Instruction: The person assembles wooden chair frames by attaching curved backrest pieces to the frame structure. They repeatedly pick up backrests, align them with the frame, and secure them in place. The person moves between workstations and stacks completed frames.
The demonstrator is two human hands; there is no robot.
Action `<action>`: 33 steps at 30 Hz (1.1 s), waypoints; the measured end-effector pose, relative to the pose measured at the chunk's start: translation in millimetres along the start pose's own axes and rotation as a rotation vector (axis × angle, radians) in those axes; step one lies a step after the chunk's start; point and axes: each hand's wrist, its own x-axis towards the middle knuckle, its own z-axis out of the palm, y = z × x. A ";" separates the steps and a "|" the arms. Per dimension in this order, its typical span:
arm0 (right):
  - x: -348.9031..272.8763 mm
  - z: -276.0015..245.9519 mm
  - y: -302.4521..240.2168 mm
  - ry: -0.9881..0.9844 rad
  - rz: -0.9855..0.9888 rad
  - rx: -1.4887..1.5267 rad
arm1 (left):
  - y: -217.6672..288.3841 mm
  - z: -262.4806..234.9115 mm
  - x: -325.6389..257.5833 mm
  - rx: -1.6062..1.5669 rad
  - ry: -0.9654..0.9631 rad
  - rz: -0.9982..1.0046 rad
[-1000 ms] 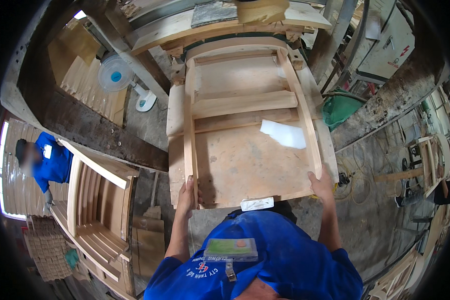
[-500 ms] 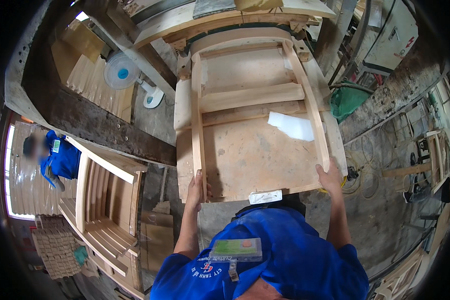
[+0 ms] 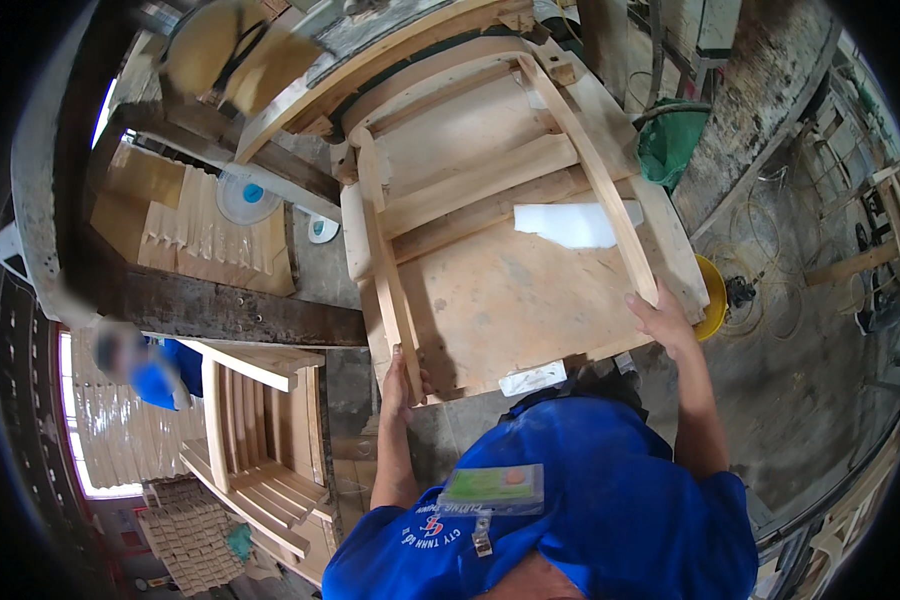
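Wooden frame (image 3: 481, 184) spans a pale work board (image 3: 515, 320), held by the left hand (image 3: 400, 382) and the right hand (image 3: 662, 318).

The frame has 2 long rails and a wide crossbar, its far end at the board's far side, its near end toward the wearer; the left hand is wrapped around the near end of the left rail, the right hand clasps that of the right rail, and whether the frame touches the board cannot be told. A white sheet (image 3: 560, 225) lies partly under the right rail; a small white block (image 3: 532, 379) sits at the board's near edge, between the hands. Beyond the right hand is a yellow bucket (image 3: 711, 298); at far left, a person in blue (image 3: 160, 380) is beside a slatted wooden piece (image 3: 217, 425).
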 end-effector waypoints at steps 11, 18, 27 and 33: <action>25.0 -18.5 23.5 -0.385 0.104 0.663 | 22.1 15.0 -16.3 -0.046 -0.154 0.003; 24.2 -17.4 21.7 -0.334 0.118 0.695 | 20.7 15.4 3.8 -0.453 -0.243 -0.111; 24.8 -16.5 14.8 -0.258 0.220 0.636 | 26.6 10.8 18.9 -0.305 -0.077 -0.356; 18.0 -11.4 -4.2 -0.172 0.277 0.610 | 29.2 10.1 19.2 -0.308 -0.004 -0.372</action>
